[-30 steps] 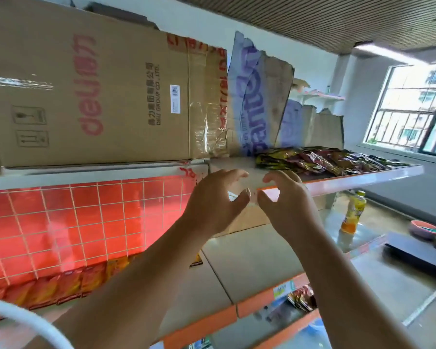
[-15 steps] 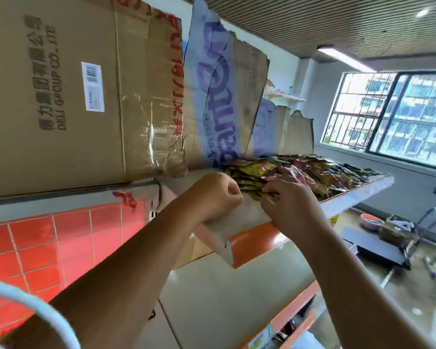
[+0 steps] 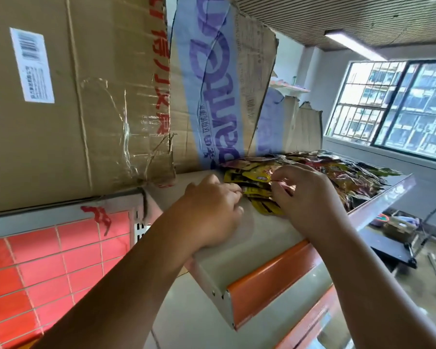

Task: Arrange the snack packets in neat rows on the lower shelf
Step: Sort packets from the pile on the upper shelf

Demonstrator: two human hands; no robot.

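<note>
**Gathering packets from the upper shelf heap**

The snack packets lie in a loose, overlapping heap on the upper shelf, not on the lower shelf where the rows belong. The right hand works at the near end of the heap, its grip narrow, thumb and fingers pinching the edge of a packet. The left hand is curled against the heap's left edge and touches the yellow packets. Whether its grip has caught one I cannot tell, since the fingertips are hidden.

This looks like the pick-up step, with no row laid yet. The next move probably calls for lifting a small bunch free without dragging neighbours off the shelf lip, then bringing it down.

Cardboard boxes stand behind the heap, with red tiles below.
</note>
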